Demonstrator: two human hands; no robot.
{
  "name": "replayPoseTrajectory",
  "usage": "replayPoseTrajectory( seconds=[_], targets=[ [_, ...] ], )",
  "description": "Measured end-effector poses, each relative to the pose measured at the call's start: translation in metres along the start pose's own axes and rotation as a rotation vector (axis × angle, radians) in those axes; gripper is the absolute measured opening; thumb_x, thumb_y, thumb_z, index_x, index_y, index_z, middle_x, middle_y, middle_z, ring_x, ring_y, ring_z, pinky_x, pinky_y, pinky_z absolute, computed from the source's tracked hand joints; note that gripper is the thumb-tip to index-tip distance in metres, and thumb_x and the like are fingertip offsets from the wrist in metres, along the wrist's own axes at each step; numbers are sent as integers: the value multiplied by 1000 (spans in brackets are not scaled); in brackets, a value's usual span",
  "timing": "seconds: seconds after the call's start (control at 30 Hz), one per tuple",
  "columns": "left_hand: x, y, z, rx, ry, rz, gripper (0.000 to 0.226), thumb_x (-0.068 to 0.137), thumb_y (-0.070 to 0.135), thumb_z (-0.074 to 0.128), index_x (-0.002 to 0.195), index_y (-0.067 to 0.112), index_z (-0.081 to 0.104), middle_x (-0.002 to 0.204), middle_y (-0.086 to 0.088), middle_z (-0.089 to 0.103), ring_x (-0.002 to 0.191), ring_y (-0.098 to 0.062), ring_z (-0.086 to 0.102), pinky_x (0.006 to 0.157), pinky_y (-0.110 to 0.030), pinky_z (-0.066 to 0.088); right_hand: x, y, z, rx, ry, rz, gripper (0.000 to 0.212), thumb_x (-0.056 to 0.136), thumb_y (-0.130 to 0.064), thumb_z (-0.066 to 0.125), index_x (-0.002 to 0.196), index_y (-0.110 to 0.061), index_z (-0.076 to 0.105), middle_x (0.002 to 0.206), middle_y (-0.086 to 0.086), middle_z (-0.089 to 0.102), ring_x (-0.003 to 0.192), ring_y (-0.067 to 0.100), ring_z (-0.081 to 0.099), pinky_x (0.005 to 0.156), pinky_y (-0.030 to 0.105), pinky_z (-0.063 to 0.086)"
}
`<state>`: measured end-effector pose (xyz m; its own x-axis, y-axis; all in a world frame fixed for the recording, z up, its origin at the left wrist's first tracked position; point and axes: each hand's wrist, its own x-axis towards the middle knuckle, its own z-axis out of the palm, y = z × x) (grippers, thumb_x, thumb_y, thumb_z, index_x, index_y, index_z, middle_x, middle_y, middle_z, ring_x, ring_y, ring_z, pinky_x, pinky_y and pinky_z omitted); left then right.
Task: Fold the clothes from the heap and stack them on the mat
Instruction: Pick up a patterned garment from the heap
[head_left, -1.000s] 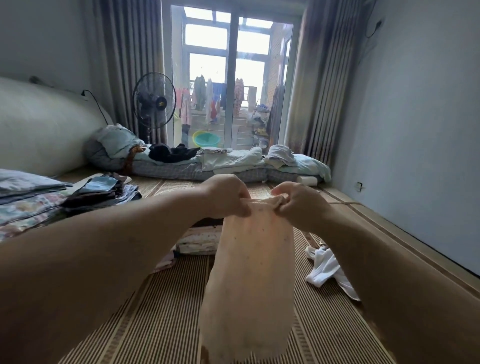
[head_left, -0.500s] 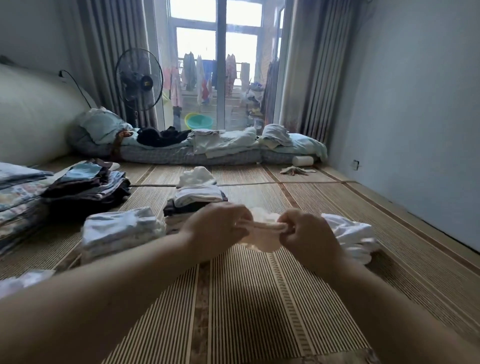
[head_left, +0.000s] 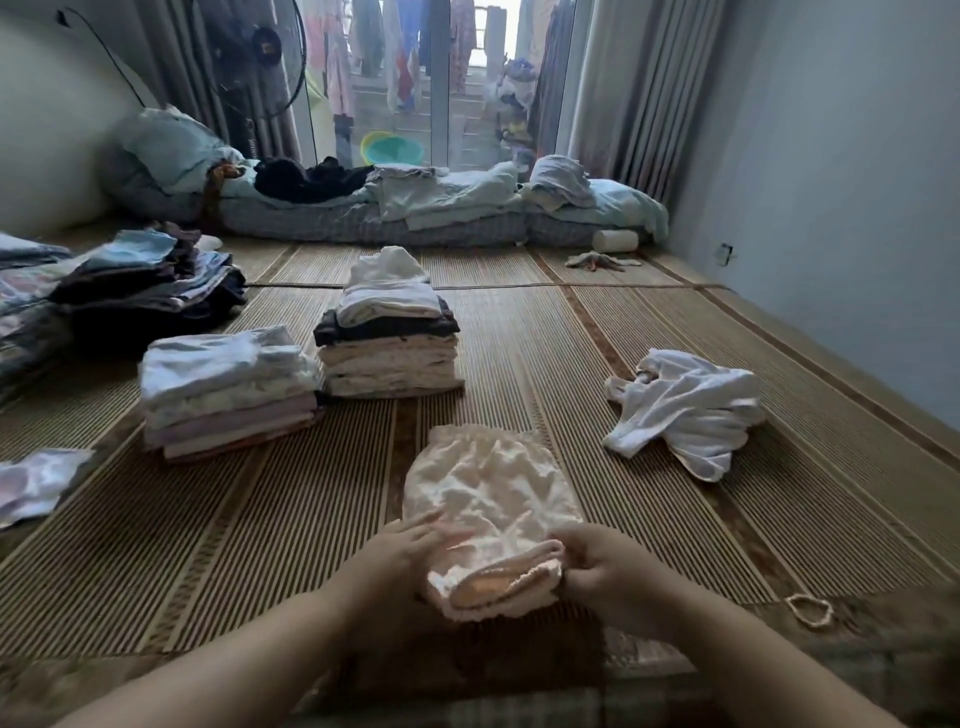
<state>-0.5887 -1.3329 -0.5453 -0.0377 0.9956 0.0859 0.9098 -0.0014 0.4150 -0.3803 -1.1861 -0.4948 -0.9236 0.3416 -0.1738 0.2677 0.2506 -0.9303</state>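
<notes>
Nearest, a pale pink garment (head_left: 488, 499) is spread on the woven mat (head_left: 260, 545), its near end turned over into a thick fold. That fold is held from both sides. The grip of the right hand (head_left: 608, 577) is closed tight, with the frilled right edge of the fold pinched between thumb and fingers. The left hand (head_left: 410, 556) is set against the fold's left side with its fingers laid over the top; in the blur its grip seems closed on the cloth too. The rest of the garment lies flat beyond both hands, stretching away from them.

One small pale loop (head_left: 809, 609) is seen on the mat to the right of the right hand. One crumpled white heap (head_left: 685, 410) lies farther off to the right, well apart from the pink garment. At the left edge one patterned cloth (head_left: 36, 480) lies flat. Beyond it, two neat stacks are counted: a pale stack (head_left: 223, 389) on the left and a taller stack (head_left: 387, 338) just beside it. A third, darker pile (head_left: 150, 291) sits farther left. Farthest, bedding (head_left: 363, 208) is laid along the window.
</notes>
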Motion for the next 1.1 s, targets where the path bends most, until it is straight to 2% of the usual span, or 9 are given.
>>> replayPoseTrajectory(
  seconds=[0.13,0.23,0.33,0.47,0.57,0.77,0.9,0.97,1.1],
  targets=[
    [9,-5,-1,-247,127,-50,26,84,39,66,97,18,75,106,1,73,103,-12,66,87,-26,53,22,-22,-19,280,21,-81,13,77,-13,61,89,-13,68,80,-5,68,77,12,64,65,19,49],
    [27,-7,-5,-577,194,-305,47,71,67,59,77,22,72,79,0,72,74,-15,68,67,-32,54,54,-23,-32,268,332,-47,20,83,-39,65,88,-20,71,80,-4,70,74,13,66,61,25,51],
    [50,-12,-16,-774,390,-488,32,79,50,64,70,20,71,71,1,71,67,-15,67,61,-35,54,93,-15,-39,224,561,105,28,89,-44,60,107,-23,65,96,-2,69,83,15,66,65,31,53],
    [74,-24,-14,-414,421,-801,34,84,35,60,116,23,61,107,6,65,92,-11,60,68,-26,47,122,2,-48,-286,671,210,55,91,-36,57,141,-21,39,131,6,53,110,20,53,84,32,44],
    [79,-22,-8,-223,460,-656,59,83,49,51,139,32,44,138,4,48,123,-14,44,100,-35,41,129,9,-37,-610,521,-22,51,93,-33,52,142,-31,39,146,-5,43,134,13,38,110,36,33],
    [96,-23,8,-41,-111,-682,63,84,75,24,141,60,4,161,7,-7,147,-26,-3,114,-57,2,127,38,-23,-813,48,334,70,91,-67,26,150,-41,0,158,-11,-19,146,22,-17,112,59,-2],
    [95,-26,8,-109,22,-769,52,87,60,43,138,57,31,151,-11,32,137,-31,30,113,-51,25,121,37,-28,-746,291,427,73,86,-71,35,148,-38,16,157,9,10,140,31,17,110,55,22],
    [93,-27,-1,-313,227,-785,45,85,48,55,129,47,48,123,-1,56,107,-18,56,87,-36,50,118,32,-31,-689,459,473,83,82,-67,50,146,-22,19,143,14,30,126,29,37,99,43,39],
    [95,-31,-19,-553,316,-857,59,77,36,67,131,29,46,97,13,51,78,-1,52,57,-21,40,115,22,-39,-478,433,608,80,78,-58,64,134,-9,37,120,10,53,100,22,58,80,34,52]
  ],
)
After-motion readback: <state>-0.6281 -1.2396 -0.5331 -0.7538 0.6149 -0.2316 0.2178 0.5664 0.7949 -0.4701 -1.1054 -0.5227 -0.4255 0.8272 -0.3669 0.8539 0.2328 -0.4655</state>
